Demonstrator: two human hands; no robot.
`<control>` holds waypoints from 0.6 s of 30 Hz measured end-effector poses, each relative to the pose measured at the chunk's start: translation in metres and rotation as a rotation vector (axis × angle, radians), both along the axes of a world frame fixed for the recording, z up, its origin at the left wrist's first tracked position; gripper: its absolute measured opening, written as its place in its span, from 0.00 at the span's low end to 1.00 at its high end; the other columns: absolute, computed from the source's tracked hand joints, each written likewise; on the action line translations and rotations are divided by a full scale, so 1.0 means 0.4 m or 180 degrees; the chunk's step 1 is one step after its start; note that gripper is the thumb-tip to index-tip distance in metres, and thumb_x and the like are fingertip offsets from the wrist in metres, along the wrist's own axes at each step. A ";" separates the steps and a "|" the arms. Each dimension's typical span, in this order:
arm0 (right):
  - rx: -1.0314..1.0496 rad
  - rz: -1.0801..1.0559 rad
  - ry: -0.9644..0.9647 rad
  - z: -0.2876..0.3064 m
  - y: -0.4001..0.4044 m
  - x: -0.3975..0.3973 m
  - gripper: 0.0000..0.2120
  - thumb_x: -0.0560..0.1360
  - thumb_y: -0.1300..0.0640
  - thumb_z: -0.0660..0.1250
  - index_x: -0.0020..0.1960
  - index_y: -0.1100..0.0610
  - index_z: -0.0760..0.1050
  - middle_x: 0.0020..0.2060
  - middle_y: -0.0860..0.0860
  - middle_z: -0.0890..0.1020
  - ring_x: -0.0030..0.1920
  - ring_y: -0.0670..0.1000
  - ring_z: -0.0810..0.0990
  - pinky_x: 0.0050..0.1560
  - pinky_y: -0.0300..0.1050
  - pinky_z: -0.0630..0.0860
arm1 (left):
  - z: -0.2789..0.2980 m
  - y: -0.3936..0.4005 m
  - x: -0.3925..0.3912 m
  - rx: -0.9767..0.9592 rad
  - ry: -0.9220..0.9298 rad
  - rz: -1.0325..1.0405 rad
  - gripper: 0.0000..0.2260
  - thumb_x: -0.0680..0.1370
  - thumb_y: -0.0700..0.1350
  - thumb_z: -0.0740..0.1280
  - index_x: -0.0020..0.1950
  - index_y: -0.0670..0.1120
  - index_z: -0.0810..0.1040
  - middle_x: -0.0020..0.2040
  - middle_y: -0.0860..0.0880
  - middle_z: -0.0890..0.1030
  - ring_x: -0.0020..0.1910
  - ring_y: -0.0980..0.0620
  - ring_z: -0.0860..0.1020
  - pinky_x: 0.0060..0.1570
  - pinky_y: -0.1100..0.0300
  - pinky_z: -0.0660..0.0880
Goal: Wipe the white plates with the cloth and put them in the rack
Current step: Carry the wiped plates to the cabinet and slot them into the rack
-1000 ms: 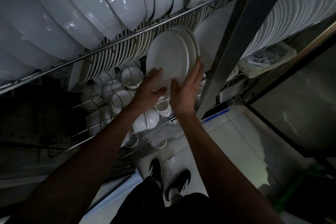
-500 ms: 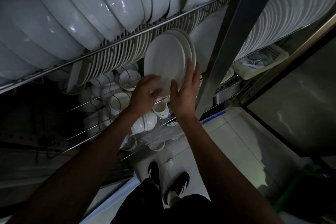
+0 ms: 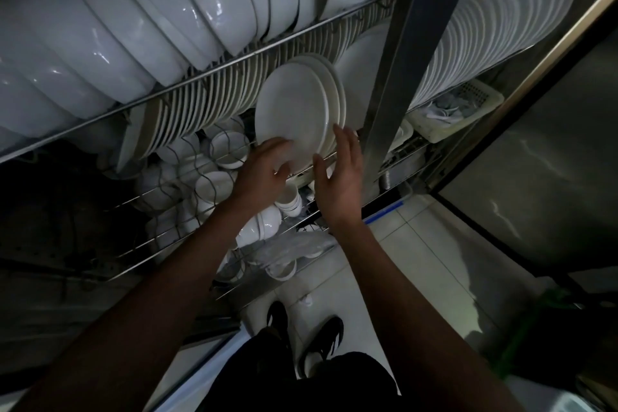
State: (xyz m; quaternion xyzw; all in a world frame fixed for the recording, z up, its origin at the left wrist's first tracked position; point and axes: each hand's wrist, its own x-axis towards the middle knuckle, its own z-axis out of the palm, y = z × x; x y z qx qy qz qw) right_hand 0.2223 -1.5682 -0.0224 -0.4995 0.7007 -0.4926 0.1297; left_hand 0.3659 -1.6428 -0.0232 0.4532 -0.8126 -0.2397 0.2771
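White plates (image 3: 294,110), three stacked on edge: left hand (image 3: 264,170) curls around the front one's rim; right hand (image 3: 341,177) touches them, fingers straight.

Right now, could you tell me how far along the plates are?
Done: long rows of white plates already stand in the rack. In hand: the left hand and right hand are setting a small stack of plates into it. Left: no cloth or unwiped plates show, so I cannot tell.
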 end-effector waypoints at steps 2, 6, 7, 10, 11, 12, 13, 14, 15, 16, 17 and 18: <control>0.0036 -0.0026 0.0015 -0.001 0.013 0.004 0.26 0.81 0.56 0.65 0.78 0.54 0.64 0.77 0.55 0.64 0.78 0.53 0.61 0.77 0.52 0.63 | 0.010 0.012 0.003 -0.0011 0.0001 -0.0019 0.19 0.77 0.34 0.69 0.68 0.42 0.78 0.67 0.45 0.77 0.66 0.48 0.75 0.67 0.62 0.68; 0.0133 -0.0017 0.0044 0.005 0.038 0.012 0.25 0.81 0.56 0.65 0.77 0.56 0.65 0.76 0.56 0.66 0.76 0.55 0.64 0.74 0.57 0.67 | 0.032 0.032 0.005 0.0041 -0.0047 -0.0075 0.18 0.78 0.36 0.68 0.68 0.43 0.78 0.67 0.46 0.78 0.66 0.48 0.74 0.66 0.61 0.67; 0.0158 -0.0021 0.0094 0.008 0.043 0.012 0.24 0.81 0.56 0.64 0.76 0.56 0.66 0.74 0.56 0.68 0.75 0.56 0.66 0.73 0.57 0.68 | 0.036 0.037 0.003 0.0027 -0.0067 -0.0092 0.18 0.78 0.37 0.69 0.68 0.44 0.78 0.67 0.46 0.78 0.66 0.47 0.74 0.67 0.60 0.67; 0.0292 -0.0006 0.0266 0.021 0.060 0.006 0.20 0.80 0.58 0.66 0.72 0.58 0.72 0.69 0.57 0.75 0.69 0.57 0.73 0.68 0.57 0.72 | 0.041 0.050 0.003 0.0013 -0.0126 -0.0154 0.17 0.78 0.39 0.69 0.68 0.44 0.78 0.67 0.46 0.78 0.66 0.47 0.75 0.66 0.62 0.67; 0.0384 0.0015 0.0326 0.033 0.068 0.006 0.18 0.80 0.59 0.66 0.69 0.59 0.75 0.67 0.57 0.77 0.67 0.58 0.76 0.67 0.55 0.73 | 0.042 0.056 0.005 -0.0003 -0.0167 -0.0201 0.17 0.79 0.40 0.69 0.68 0.44 0.78 0.67 0.47 0.78 0.67 0.47 0.75 0.66 0.61 0.67; 0.0480 0.0044 0.0367 0.042 0.078 0.003 0.16 0.79 0.61 0.67 0.67 0.59 0.77 0.64 0.58 0.79 0.63 0.59 0.78 0.64 0.51 0.75 | 0.044 0.063 0.008 -0.0022 -0.0197 -0.0264 0.17 0.79 0.41 0.69 0.68 0.45 0.78 0.68 0.47 0.78 0.67 0.47 0.74 0.67 0.60 0.68; 0.0588 0.0039 0.0389 0.053 0.092 0.002 0.14 0.79 0.62 0.67 0.64 0.59 0.79 0.61 0.59 0.81 0.60 0.59 0.80 0.60 0.48 0.76 | 0.048 0.073 0.010 -0.0047 -0.0214 -0.0335 0.17 0.79 0.41 0.68 0.68 0.45 0.78 0.68 0.48 0.77 0.68 0.47 0.74 0.68 0.57 0.69; 0.0680 0.0012 0.0391 0.060 0.108 -0.001 0.14 0.79 0.62 0.67 0.63 0.58 0.79 0.59 0.59 0.82 0.57 0.60 0.81 0.56 0.47 0.76 | 0.053 0.084 0.012 -0.0075 -0.0219 -0.0400 0.17 0.79 0.42 0.68 0.68 0.46 0.78 0.68 0.48 0.77 0.68 0.47 0.74 0.68 0.55 0.70; 0.0796 -0.0044 0.0382 0.069 0.129 -0.001 0.14 0.78 0.62 0.67 0.64 0.58 0.79 0.59 0.59 0.82 0.57 0.60 0.81 0.55 0.47 0.77 | 0.060 0.099 0.014 -0.0099 -0.0212 -0.0454 0.17 0.79 0.42 0.68 0.69 0.46 0.77 0.68 0.48 0.77 0.68 0.48 0.73 0.68 0.55 0.70; 0.0913 -0.0109 0.0388 0.074 0.151 -0.001 0.15 0.78 0.61 0.67 0.65 0.57 0.79 0.59 0.60 0.82 0.57 0.61 0.81 0.55 0.48 0.77 | 0.068 0.117 0.016 -0.0113 -0.0193 -0.0495 0.17 0.80 0.42 0.67 0.69 0.45 0.77 0.68 0.48 0.77 0.68 0.48 0.73 0.68 0.56 0.69; 0.1031 -0.0183 0.0425 0.081 0.175 0.000 0.16 0.78 0.60 0.67 0.66 0.56 0.78 0.59 0.60 0.82 0.57 0.61 0.81 0.54 0.49 0.78 | 0.075 0.137 0.016 -0.0124 -0.0187 -0.0551 0.17 0.80 0.42 0.67 0.69 0.45 0.77 0.68 0.48 0.77 0.68 0.48 0.72 0.68 0.57 0.68; 0.1129 -0.0253 0.0454 0.082 0.201 0.001 0.16 0.78 0.60 0.67 0.66 0.56 0.78 0.59 0.61 0.82 0.57 0.62 0.81 0.54 0.49 0.77 | 0.082 0.160 0.017 -0.0152 -0.0201 -0.0640 0.17 0.80 0.42 0.66 0.69 0.44 0.77 0.68 0.48 0.77 0.67 0.48 0.72 0.68 0.57 0.68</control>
